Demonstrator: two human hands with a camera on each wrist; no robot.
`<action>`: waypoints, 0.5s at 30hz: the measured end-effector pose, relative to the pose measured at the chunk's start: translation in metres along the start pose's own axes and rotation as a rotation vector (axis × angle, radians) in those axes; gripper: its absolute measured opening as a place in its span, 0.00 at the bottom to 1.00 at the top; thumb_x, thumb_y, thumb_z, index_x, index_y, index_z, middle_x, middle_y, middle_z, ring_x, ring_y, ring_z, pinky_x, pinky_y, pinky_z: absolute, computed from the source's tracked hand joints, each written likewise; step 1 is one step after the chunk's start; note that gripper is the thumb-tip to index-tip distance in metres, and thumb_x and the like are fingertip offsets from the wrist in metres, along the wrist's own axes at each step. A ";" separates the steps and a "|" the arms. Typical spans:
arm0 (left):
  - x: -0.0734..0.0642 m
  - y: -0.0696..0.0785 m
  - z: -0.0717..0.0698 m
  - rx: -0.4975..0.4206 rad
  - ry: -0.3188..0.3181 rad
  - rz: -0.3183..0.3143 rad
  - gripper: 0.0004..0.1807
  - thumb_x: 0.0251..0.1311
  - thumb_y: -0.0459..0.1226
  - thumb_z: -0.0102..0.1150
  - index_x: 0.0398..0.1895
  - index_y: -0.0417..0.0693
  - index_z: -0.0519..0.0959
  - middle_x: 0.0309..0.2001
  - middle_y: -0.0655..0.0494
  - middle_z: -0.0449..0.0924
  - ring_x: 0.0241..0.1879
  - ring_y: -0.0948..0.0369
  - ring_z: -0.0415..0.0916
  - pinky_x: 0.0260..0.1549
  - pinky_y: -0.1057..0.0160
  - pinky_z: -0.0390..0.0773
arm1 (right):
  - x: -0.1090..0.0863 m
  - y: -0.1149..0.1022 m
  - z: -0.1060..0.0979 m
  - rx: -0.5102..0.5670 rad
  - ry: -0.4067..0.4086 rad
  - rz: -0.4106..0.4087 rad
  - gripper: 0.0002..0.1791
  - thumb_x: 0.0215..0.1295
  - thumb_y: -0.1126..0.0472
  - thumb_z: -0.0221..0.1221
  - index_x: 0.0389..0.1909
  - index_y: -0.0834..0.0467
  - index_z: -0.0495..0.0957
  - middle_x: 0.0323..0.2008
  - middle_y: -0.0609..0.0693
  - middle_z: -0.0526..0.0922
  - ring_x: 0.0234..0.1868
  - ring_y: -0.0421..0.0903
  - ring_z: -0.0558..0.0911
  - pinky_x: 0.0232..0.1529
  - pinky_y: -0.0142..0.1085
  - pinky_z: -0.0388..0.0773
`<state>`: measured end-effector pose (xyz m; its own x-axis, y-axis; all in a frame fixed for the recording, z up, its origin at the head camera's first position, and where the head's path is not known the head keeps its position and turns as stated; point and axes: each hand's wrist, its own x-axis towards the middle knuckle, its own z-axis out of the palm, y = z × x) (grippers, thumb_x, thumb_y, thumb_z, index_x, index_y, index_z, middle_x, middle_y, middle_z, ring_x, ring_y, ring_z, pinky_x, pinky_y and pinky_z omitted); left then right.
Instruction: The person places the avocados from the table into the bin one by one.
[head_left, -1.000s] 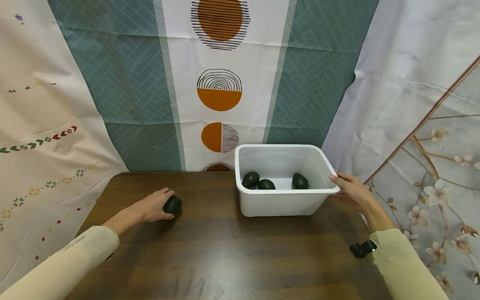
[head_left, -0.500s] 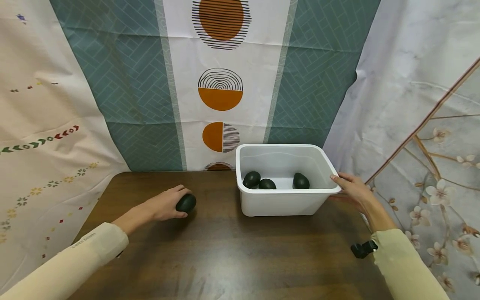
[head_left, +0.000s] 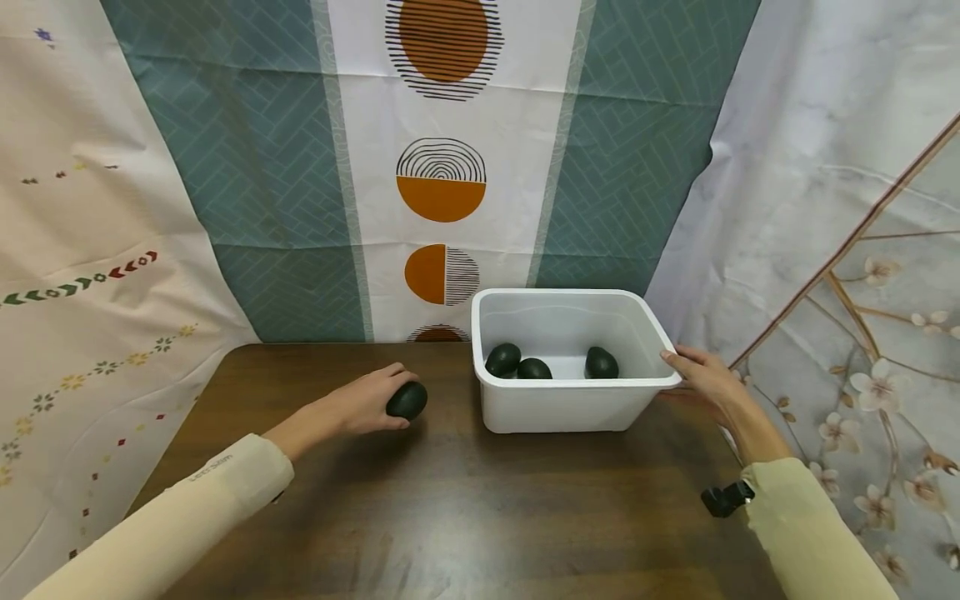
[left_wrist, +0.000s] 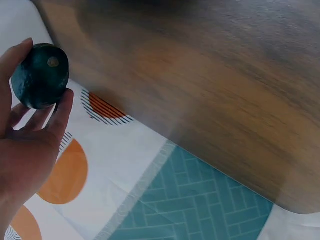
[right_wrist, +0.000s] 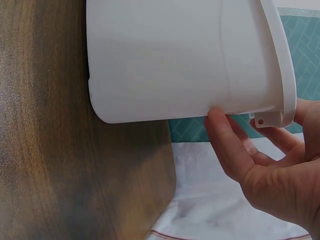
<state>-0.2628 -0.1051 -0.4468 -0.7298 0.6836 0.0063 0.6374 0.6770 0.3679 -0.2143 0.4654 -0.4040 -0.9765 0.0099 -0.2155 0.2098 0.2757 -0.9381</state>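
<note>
My left hand [head_left: 367, 403] grips a dark green avocado [head_left: 407, 401] above the table, left of the white bin. In the left wrist view the thumb and fingers curl round that avocado [left_wrist: 41, 76], its stem end showing. My right hand [head_left: 703, 380] holds the right end of the white bin [head_left: 558, 408], thumb on the rim. The right wrist view shows its fingers [right_wrist: 227, 142] against the bin's outer wall [right_wrist: 165, 65], under the rim. Inside the bin lie three dark avocados: one at left [head_left: 502, 359], one beside it [head_left: 534, 368], one further right [head_left: 601, 363].
The brown wooden table [head_left: 450, 517] bears the bin near its back edge. Behind hangs a teal and white patterned cloth [head_left: 442, 117]. A flowered cloth [head_left: 862, 333] hangs close on the right, and a cream cloth [head_left: 90, 333] on the left.
My left hand has moved to the right with the avocado, closer to the bin. The right hand and the bin have stayed in place.
</note>
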 end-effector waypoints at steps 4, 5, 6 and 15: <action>0.009 0.006 0.001 -0.004 0.009 0.025 0.38 0.60 0.47 0.79 0.70 0.45 0.74 0.60 0.51 0.73 0.53 0.53 0.79 0.53 0.50 0.83 | 0.000 0.000 0.000 0.014 -0.005 0.013 0.44 0.85 0.46 0.50 0.84 0.69 0.44 0.75 0.77 0.58 0.43 0.41 0.87 0.52 0.51 0.86; 0.011 0.007 0.002 -0.004 0.011 0.029 0.38 0.60 0.47 0.79 0.70 0.45 0.74 0.60 0.51 0.73 0.53 0.53 0.79 0.53 0.51 0.83 | 0.000 0.000 0.000 0.017 -0.006 0.013 0.44 0.85 0.46 0.49 0.84 0.69 0.43 0.75 0.77 0.57 0.44 0.41 0.87 0.52 0.51 0.86; 0.013 0.009 0.002 -0.004 0.013 0.036 0.38 0.60 0.47 0.79 0.70 0.45 0.74 0.60 0.51 0.73 0.53 0.53 0.79 0.53 0.50 0.83 | 0.000 0.000 0.000 0.020 -0.009 0.013 0.44 0.85 0.47 0.49 0.84 0.70 0.43 0.75 0.78 0.57 0.44 0.41 0.87 0.52 0.50 0.86; 0.024 0.018 0.005 -0.005 -0.002 0.053 0.39 0.58 0.47 0.80 0.70 0.44 0.75 0.58 0.52 0.74 0.53 0.54 0.79 0.55 0.51 0.83 | 0.001 0.000 -0.001 0.029 -0.018 0.010 0.44 0.85 0.47 0.49 0.83 0.70 0.43 0.74 0.76 0.57 0.43 0.40 0.86 0.53 0.50 0.86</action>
<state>-0.2676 -0.0757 -0.4447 -0.6945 0.7191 0.0236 0.6738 0.6386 0.3717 -0.2154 0.4661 -0.4038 -0.9733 -0.0045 -0.2295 0.2213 0.2476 -0.9432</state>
